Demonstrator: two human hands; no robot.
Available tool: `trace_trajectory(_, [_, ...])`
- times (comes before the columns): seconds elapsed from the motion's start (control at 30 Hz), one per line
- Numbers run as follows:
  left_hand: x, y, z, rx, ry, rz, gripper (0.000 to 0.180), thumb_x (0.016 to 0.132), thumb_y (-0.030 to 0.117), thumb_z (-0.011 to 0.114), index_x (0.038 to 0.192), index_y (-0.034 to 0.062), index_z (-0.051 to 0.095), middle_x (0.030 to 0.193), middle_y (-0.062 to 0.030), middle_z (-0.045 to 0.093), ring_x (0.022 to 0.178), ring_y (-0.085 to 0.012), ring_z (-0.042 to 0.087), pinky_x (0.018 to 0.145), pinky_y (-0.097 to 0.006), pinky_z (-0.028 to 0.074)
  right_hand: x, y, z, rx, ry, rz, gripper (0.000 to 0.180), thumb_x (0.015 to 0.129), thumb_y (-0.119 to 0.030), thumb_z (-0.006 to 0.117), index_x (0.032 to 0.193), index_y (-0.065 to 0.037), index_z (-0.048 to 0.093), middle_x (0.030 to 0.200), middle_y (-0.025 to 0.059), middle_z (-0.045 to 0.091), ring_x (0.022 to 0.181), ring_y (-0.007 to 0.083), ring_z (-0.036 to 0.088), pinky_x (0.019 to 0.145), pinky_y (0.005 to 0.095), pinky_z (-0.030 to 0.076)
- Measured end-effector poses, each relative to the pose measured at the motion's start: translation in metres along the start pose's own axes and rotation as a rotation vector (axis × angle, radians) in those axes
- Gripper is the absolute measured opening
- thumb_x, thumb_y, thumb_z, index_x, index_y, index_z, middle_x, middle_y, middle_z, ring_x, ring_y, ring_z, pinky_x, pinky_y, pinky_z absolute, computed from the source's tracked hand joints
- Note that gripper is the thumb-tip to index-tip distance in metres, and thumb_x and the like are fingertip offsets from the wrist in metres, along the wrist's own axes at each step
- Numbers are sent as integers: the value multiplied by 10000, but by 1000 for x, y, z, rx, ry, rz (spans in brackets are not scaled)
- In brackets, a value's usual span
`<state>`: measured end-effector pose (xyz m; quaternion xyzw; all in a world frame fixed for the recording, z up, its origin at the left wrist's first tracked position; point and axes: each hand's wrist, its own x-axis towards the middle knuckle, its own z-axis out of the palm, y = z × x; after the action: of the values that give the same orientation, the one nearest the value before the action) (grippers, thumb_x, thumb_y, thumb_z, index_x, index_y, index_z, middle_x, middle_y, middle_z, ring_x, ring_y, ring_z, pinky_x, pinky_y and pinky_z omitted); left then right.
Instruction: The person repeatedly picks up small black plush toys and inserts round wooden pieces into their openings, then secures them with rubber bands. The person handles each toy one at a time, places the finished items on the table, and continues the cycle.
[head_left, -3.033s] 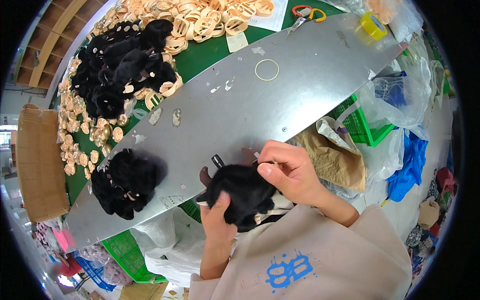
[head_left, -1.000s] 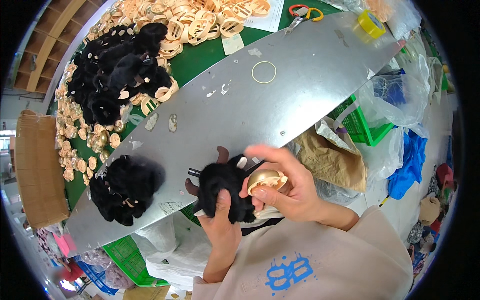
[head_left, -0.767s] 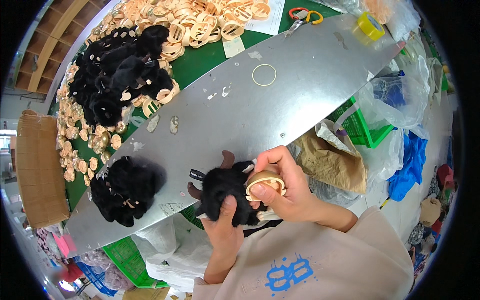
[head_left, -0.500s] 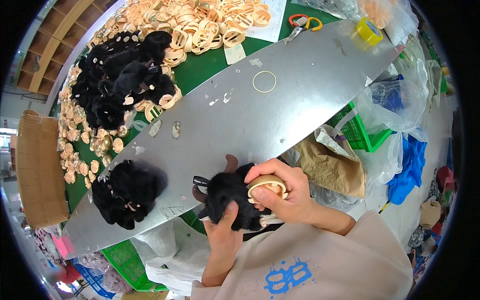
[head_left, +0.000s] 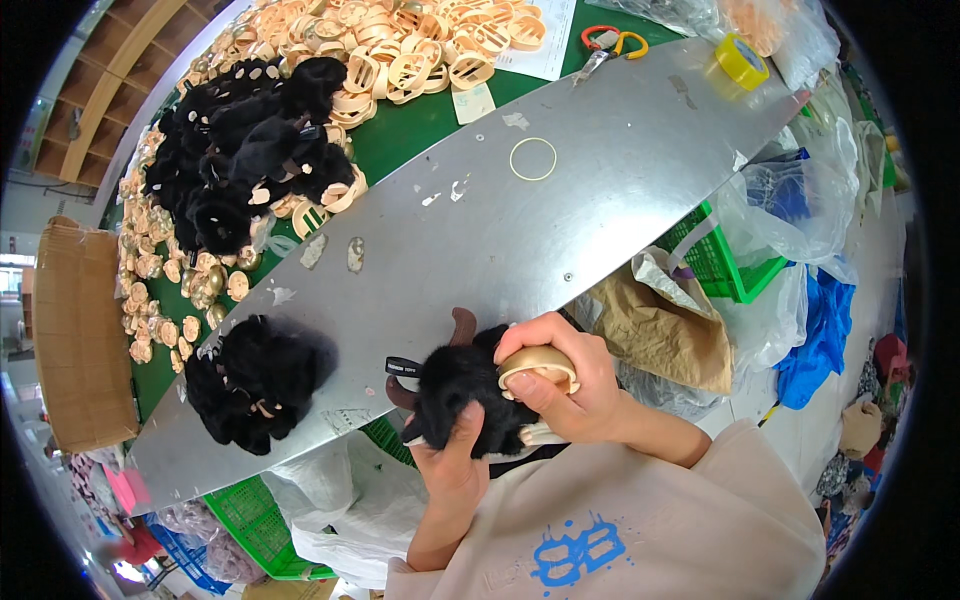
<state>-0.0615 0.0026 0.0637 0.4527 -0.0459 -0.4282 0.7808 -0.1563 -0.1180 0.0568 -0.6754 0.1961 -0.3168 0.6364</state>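
A black plush toy [head_left: 447, 385] with brown horn-like pieces and a small dark fabric label is gripped in my left hand [head_left: 452, 468], thumb pressed into its fur. My right hand [head_left: 588, 390] closes around a rounded plastic piece [head_left: 540, 361], gold outside and cream inside, its thumb on the cream side. This piece sits against the plush's right side; whether the two are joined is hidden. Pale parts show at the plush's lower edge beside my right wrist. Further left on the metal tabletop [head_left: 420, 240] lies a bunch of black plush toys [head_left: 262, 380].
Beyond the metal top, black plush toys [head_left: 235, 150] are heaped among many cream plastic pieces [head_left: 410, 70]. Scissors [head_left: 610, 45], yellow tape [head_left: 740, 62] and a rubber band [head_left: 533, 158] lie farther off. Green baskets [head_left: 735, 262] and plastic bags stand right; a cardboard box [head_left: 75, 340] stands left.
The plastic piece has tilted in my right hand, so more of its gold outside shows and less of its cream inside. The plush has shifted slightly right.
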Motion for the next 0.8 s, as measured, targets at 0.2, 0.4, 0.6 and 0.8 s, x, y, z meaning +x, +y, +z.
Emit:
trace_trajectory(0.2, [-1,-12,-6,292,126,161,161,891,46,689,1030,-32,662,998,-53,670,904,-116,593,838,-253,453,3,9,2,-286,43,-262,271,848,-69,706,1061,15,560,898,134,634,718,268,639,618,310,518])
trace_trajectory(0.4, [3,-15,3,487,110,267,129,866,42,718,959,-32,669,919,-37,661,813,-96,570,744,-236,432,3,11,0,-399,59,-319,306,808,-36,724,1051,31,549,903,141,632,726,288,634,609,335,520])
trace_trajectory(0.6, [8,-22,-7,599,60,310,150,853,0,714,973,-55,643,928,-64,662,830,-107,583,741,-238,445,5,23,5,-478,188,-316,327,786,-10,724,1055,35,544,890,144,629,710,292,622,603,340,510])
trace_trajectory(0.8, [11,-32,-9,576,88,394,132,853,-36,693,972,-49,639,916,-57,662,818,-104,587,709,-235,445,9,30,19,-508,330,-336,327,798,-11,717,1066,40,538,876,155,621,688,294,608,597,346,502])
